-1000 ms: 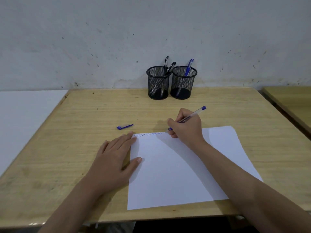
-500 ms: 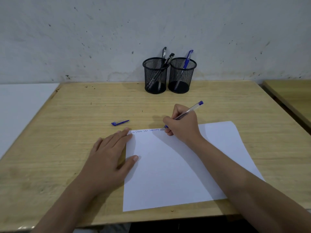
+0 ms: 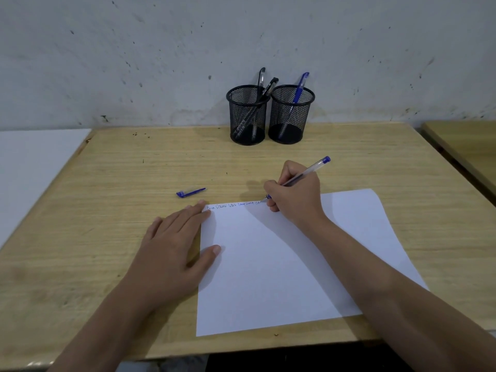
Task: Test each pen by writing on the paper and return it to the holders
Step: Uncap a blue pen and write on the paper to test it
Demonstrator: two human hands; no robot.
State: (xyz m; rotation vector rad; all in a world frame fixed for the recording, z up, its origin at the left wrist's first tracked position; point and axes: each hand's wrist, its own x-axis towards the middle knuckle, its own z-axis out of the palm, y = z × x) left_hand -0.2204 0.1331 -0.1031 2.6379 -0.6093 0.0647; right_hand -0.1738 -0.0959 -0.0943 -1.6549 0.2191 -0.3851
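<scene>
My right hand (image 3: 295,196) grips a clear blue pen (image 3: 312,169), its tip touching the top edge of the white paper (image 3: 281,264) at the end of a line of blue writing (image 3: 233,205). My left hand (image 3: 174,248) lies flat, fingers spread, pressing on the paper's left edge. The pen's blue cap (image 3: 190,192) lies on the table beyond my left hand. Two black mesh holders stand at the wall: the left holder (image 3: 247,116) has two black pens, the right holder (image 3: 291,115) has one blue pen (image 3: 296,99).
The wooden table (image 3: 107,210) ends at a grey wall behind the holders. A white surface (image 3: 32,162) adjoins on the left, and another wooden table (image 3: 467,146) stands to the right across a narrow gap.
The line of writing has grown a little to the right as my right hand moved the pen along the paper's top edge. My left hand stays flat on the paper.
</scene>
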